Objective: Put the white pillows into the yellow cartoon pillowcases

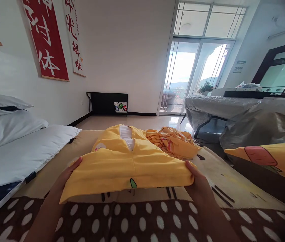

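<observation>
A yellow pillowcase [122, 168] with a small green print lies in front of me on the bed. White fabric, perhaps a pillow [126, 132], shows through a slit-like opening at its far part. My left hand [70, 169] grips the left near corner, thumb on top and the other fingers hidden under the cloth. At the right near corner, my right hand [196, 176] holds on in the same way. Between the two hands the near edge is stretched fairly straight, slightly raised over the blanket. A crumpled heap of orange-yellow printed cloth [175, 141] lies just beyond, to the right.
White pillows [28, 151] are stacked at the left. A brown blanket with white dots [142, 223] covers the near bed. Another yellow printed cushion or cloth [281, 158] is at the right edge. Beyond stands a table under plastic sheeting [233, 107], with a glass door [182, 77] behind.
</observation>
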`<action>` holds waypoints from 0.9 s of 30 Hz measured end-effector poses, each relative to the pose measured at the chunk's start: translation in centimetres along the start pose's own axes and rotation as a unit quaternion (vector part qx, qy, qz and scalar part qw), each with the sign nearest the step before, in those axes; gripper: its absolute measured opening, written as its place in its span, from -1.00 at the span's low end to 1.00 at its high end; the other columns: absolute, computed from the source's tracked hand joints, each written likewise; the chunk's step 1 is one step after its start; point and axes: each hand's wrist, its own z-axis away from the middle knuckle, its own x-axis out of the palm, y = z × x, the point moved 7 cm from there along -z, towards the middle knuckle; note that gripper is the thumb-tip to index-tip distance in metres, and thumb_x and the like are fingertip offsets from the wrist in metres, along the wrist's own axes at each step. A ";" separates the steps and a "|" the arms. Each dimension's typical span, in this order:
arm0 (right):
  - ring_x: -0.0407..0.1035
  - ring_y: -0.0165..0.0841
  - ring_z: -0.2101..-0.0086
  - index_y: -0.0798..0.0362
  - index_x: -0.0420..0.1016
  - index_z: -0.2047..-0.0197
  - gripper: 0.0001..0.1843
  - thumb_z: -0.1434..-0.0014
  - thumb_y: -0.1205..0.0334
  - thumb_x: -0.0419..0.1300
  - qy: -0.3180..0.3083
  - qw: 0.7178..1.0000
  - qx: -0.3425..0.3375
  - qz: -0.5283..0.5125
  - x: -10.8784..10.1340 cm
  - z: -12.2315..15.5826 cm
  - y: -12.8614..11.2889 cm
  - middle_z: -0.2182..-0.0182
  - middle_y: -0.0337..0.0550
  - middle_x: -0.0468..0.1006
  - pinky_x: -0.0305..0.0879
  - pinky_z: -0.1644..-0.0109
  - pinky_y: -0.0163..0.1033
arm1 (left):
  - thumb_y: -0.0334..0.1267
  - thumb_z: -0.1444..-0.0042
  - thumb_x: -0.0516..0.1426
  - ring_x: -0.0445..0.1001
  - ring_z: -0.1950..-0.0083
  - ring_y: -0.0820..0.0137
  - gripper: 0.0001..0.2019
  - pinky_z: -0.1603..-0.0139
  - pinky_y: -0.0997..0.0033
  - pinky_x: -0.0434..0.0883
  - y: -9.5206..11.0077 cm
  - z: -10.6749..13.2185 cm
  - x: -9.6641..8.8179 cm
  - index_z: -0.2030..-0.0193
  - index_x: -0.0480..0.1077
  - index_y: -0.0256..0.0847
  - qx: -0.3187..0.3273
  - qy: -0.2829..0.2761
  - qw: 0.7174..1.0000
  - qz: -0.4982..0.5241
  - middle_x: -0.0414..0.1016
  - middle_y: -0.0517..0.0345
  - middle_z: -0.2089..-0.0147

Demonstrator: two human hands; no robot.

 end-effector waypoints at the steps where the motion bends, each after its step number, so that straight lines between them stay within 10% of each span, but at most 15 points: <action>1: 0.49 -0.31 0.45 0.11 0.52 0.31 -0.81 0.04 0.24 0.31 0.002 1.000 0.002 -0.004 0.0 0.0 0.0 0.42 -0.17 0.61 0.50 0.42 -0.29 | -0.24 -0.17 0.15 0.55 0.06 0.05 -0.46 0.06 0.10 0.50 -0.1 0.0 0.0 -0.24 0.21 -0.47 -0.006 0.001 1.000 0.001 0.61 -0.13 0.19; 27: 0.51 -0.28 0.41 0.09 0.50 0.30 -0.79 0.05 0.22 0.31 0.009 1.000 -0.002 0.006 -0.1 -0.3 0.1 0.40 -0.16 0.61 0.51 0.42 -0.28 | -0.15 -0.15 0.16 0.53 0.01 0.05 -0.42 0.07 0.12 0.50 -0.6 0.4 0.4 -0.26 0.19 -0.37 -0.033 0.015 0.999 0.007 0.61 -0.08 0.15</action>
